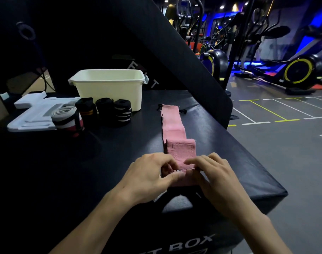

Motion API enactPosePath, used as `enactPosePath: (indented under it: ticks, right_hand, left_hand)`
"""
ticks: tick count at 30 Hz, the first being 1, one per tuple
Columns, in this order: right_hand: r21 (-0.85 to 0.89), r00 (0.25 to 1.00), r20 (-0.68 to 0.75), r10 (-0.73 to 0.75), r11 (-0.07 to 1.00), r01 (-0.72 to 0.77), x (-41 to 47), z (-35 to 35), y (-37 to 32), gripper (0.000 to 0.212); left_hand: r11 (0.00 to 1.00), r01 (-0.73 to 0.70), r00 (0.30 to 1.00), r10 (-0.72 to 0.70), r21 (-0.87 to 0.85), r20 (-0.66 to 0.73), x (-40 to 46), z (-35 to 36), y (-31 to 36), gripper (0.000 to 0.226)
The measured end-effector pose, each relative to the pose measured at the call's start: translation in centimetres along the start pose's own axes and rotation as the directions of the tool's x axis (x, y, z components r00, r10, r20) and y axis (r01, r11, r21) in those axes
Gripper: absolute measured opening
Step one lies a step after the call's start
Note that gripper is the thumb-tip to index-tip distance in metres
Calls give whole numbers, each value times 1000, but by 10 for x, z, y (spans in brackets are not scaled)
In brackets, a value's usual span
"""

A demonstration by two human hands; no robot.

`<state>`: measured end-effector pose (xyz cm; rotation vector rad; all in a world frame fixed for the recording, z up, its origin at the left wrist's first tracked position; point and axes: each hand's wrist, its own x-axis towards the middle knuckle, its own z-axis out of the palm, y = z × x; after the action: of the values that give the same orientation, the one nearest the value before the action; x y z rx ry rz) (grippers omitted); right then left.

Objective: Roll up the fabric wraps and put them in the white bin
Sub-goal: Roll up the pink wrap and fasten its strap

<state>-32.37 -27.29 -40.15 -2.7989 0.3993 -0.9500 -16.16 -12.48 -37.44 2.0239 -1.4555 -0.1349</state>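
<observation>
A long pink fabric wrap (173,131) lies stretched away from me on the black padded box (120,143). My left hand (149,173) and my right hand (213,175) both pinch its near end, fingers curled over the fabric's folded edge. The white bin (109,88) stands at the back of the box. In front of the bin stand three rolled black wraps (104,109), and a rolled grey, black and red wrap (67,118) sits to their left.
A white foam tray (34,114) lies at the far left. A dark slanted panel (175,48) rises behind the bin. The box's right edge drops to the gym floor (284,143), where exercise machines (299,70) stand.
</observation>
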Motion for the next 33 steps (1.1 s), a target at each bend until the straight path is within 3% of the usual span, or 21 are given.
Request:
enactPosePath:
  ticks: [5, 10, 14, 18, 22, 25, 33]
  right_hand:
    - [40, 998, -59, -27, 999, 29, -6, -4, -4, 11]
    - [13, 997, 34, -64, 998, 64, -8, -4, -6, 36]
    - [-11, 999, 35, -18, 1000, 18, -1, -3, -5, 40]
    - [2, 999, 45, 11, 1000, -11, 6, 0, -4, 41]
    - [57, 995, 101, 12, 998, -18, 11, -4, -1, 39]
    - [132, 987, 162, -3, 991, -18, 6, -14, 1, 35]
    - [203, 962, 268, -41, 979, -15, -16, -39, 0, 27]
  left_hand:
    - [998, 55, 998, -55, -15, 39, 6, 1, -2, 46]
    - [993, 116, 993, -117, 26, 13, 17, 5, -7, 50]
    - [984, 175, 984, -174, 19, -31, 22, 9, -6, 47]
    - [972, 190, 980, -196, -138, -36, 26, 9, -12, 39]
    - [926, 155, 954, -231, -344, -190, 29, -3, -21, 23]
    - [935, 145, 934, -238, -325, -267, 28, -16, -31, 22]
    - [956, 202, 948, -246, -213, -201, 32, -24, -39, 10]
